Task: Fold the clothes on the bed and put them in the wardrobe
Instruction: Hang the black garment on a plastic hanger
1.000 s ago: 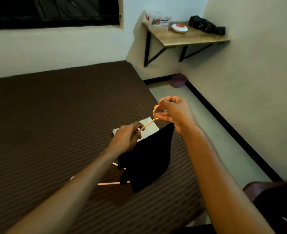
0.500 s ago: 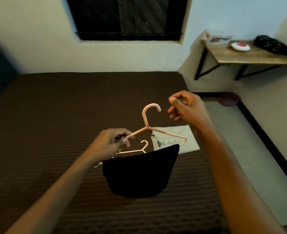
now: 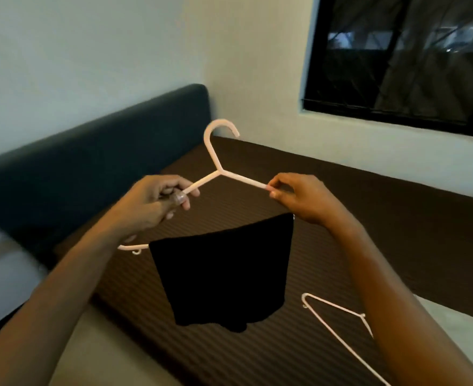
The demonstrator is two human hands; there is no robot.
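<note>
We hold pink hanger (image 3: 221, 174) level: left hand (image 3: 149, 203) grips left arm, right hand (image 3: 299, 197) pinches right arm; black garment (image 3: 224, 274) hangs below, between hands.

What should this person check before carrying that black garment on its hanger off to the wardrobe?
1. Left hand grips the pink hanger's left arm: ok.
2. Right hand pinches its right arm: ok.
3. Black garment drapes over the lower bar, lifted above the bed: ok.
4. Garment centred on the bar: not ok, it sits toward the right, leaving the left end bare.
5. Hook free to hang: ok.
6. Second hanger lies on the bed, apart from the garment: ok.
7. Path to the wardrobe: cannot tell, out of view.
</note>
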